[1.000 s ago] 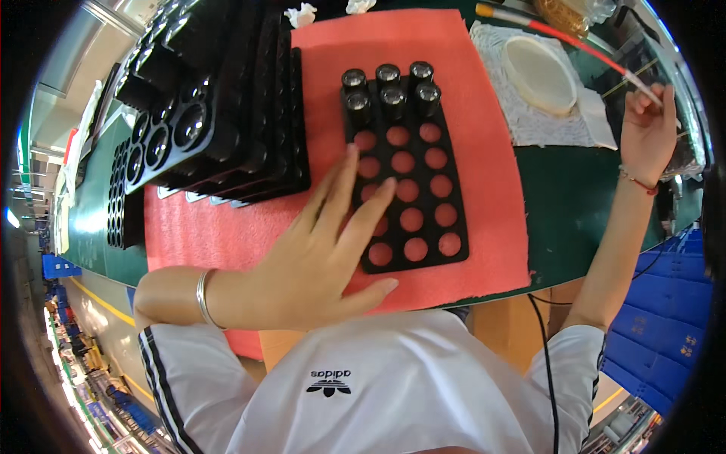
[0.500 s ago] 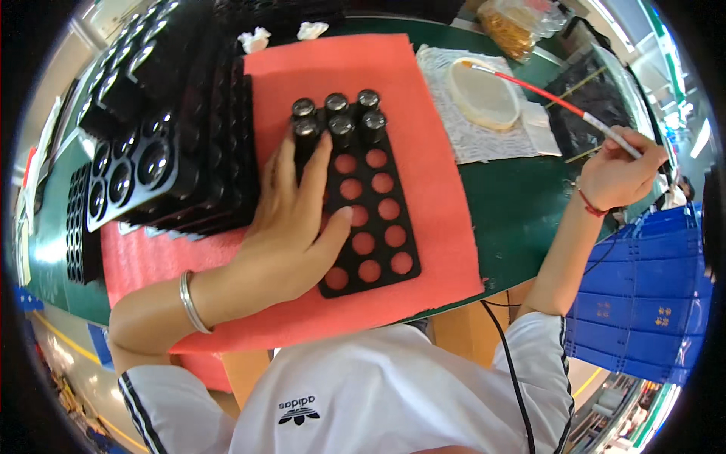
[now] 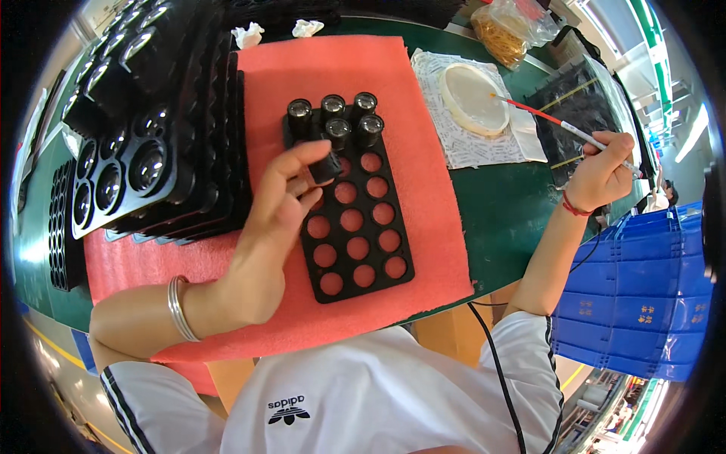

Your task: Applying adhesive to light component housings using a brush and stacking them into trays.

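My left hand (image 3: 276,200) is closed on a small black cylinder (image 3: 325,168), held tilted above a black tray (image 3: 338,249) with rows of round holes. Several black cylinders with glassy tops (image 3: 337,130) stand upright in the tray's far rows. Through its bare holes shows the red foam mat (image 3: 431,227) underneath. Off to the right, my right hand (image 3: 600,175) grips a thin paintbrush (image 3: 569,129) with a red and white handle. The brush tip is over a round, shallow, pale dish (image 3: 475,98), which rests on a patterned cloth or paper.
Tall stacked black trays (image 3: 162,170) holding shiny lenses stand at the left, close to my left forearm. Crumpled white tissues (image 3: 308,29) lie at the far edge. A clear bag of yellowish strands (image 3: 505,38) is at the back right, and blue bins (image 3: 631,295) stand right of the table.
My left hand has lifted a black cylinder out of the tray and turned it on its side. My right hand has shifted slightly left, bringing the brush tip further over the dish.
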Tool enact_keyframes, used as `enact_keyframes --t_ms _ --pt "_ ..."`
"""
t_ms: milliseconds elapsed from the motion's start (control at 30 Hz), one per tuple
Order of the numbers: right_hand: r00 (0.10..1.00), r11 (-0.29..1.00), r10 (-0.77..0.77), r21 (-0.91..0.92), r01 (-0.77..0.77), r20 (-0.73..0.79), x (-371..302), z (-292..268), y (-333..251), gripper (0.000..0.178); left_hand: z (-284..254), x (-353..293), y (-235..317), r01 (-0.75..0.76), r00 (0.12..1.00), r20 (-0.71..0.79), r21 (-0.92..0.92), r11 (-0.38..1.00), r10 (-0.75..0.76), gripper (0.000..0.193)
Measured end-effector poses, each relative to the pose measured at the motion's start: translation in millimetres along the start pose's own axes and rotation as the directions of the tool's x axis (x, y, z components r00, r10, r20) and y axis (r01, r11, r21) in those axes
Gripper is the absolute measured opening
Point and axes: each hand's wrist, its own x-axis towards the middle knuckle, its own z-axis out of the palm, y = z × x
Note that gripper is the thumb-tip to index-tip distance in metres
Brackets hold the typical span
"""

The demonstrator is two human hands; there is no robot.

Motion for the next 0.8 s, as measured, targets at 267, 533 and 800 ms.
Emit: enact_keyframes --t_ms 267,533,800 --pt "0.984 0.961 0.169 0.211 -0.178 0.059 -0.6 1.2 4.7 0.046 -3.7 2.2 -6.7 0.143 0.981 -0.072 -0.364 0.92 -0.18 0.024" --pt "0.944 0.754 0.315 0.577 -0.313 0.099 9.2 6.4 22.1 0.042 -4.6 7.1 -6.2 0.1 0.994 -0.018 -0.203 0.974 -0.106 0.03" --pt "0.741 0.076 0.145 0.739 -0.669 0.656 6.3 2.5 10.1 0.04 -4.8 7.0 10.7 0.336 0.942 0.062 -0.236 0.912 -0.331 0.041"
